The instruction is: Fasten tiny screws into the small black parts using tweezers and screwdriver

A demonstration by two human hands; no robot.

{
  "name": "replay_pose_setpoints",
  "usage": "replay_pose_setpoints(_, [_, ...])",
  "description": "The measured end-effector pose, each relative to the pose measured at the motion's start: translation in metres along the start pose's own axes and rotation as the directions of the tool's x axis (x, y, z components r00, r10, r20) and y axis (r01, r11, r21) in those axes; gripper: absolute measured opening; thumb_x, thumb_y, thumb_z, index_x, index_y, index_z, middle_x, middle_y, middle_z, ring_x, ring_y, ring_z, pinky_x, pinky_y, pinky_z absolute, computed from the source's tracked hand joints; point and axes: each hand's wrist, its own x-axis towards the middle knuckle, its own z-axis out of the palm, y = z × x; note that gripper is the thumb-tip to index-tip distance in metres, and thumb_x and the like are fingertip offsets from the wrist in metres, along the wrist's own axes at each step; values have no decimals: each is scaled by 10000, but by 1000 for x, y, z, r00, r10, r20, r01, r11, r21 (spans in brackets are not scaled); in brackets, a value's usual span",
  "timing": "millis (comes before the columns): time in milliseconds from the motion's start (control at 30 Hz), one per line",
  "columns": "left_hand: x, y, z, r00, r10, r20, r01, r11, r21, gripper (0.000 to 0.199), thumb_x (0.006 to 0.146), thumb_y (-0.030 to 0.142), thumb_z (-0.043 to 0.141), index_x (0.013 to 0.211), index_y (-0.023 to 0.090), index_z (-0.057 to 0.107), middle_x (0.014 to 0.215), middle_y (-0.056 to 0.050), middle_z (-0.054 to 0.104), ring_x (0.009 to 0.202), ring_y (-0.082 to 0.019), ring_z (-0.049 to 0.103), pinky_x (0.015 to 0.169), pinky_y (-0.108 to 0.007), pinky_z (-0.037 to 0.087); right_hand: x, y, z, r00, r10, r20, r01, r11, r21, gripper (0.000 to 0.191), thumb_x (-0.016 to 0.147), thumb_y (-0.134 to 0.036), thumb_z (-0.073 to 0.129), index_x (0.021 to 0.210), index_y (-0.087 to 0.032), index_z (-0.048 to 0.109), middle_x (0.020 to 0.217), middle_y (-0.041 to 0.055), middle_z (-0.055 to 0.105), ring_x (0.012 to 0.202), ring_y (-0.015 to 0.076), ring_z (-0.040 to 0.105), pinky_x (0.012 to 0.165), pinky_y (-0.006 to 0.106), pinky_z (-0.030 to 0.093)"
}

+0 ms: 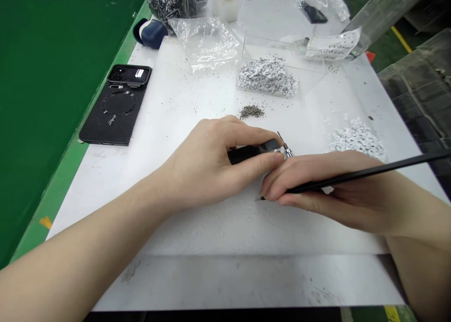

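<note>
My left hand (225, 157) is closed round a black part (246, 153), its thumb and forefinger meeting at the part's right end. My right hand (317, 186) pinches a long thin black tool (369, 172) with a fine pointed tip, which lies low over the white foam sheet. A small metal-tipped driver (287, 148) sticks out above the right hand's fingers, close to the left fingertips; how it is held is hidden. Just beyond my left hand is a small pile of tiny dark metal pieces (251, 111).
A clear tray (243, 85) holds many small white pieces, and more white pieces (357, 139) lie loose at the right. A black phone (118, 103) rests at the left edge. Plastic bags (207, 42) and clear boxes (227, 5) stand at the back.
</note>
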Motion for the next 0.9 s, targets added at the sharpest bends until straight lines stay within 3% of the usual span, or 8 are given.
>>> replay_pose_setpoints(67, [-1,0,0,1000,-3,10,3,1000,1,208,959,287,650,827,197,782,1016,-2,785,655,-92,635,640,-237,501,-1,0,0,1000,8,-18,-8,1000,16,49,935,-283,696,956,-258,732,960,-50,791,915,107,734,861,191,569])
replay_pose_setpoints(200, [-1,-1,0,1000,-10,14,11,999,-38,165,958,296,657,888,227,790,1029,4,790,958,-181,719,763,-257,551,-6,0,-7,998,21,-62,-20,1000,7,69,914,-269,713,976,-284,739,947,-32,781,913,160,732,857,267,581])
replay_pose_setpoints(400, [0,-1,0,999,-40,10,41,998,-51,158,955,315,664,1022,263,797,1009,12,799,864,-171,719,724,-280,549,-15,-3,-21,987,160,-22,-160,987,2,174,894,-238,723,1031,-343,744,984,-45,762,934,163,712,803,248,576])
replay_pose_setpoints(900, [1,0,0,999,-41,17,42,997,-57,151,948,302,677,1003,253,809,1017,16,802,873,-163,717,736,-265,543,-14,1,-20,990,140,-26,-140,990,-3,123,887,-263,733,993,-318,763,978,-22,773,927,187,724,841,297,580])
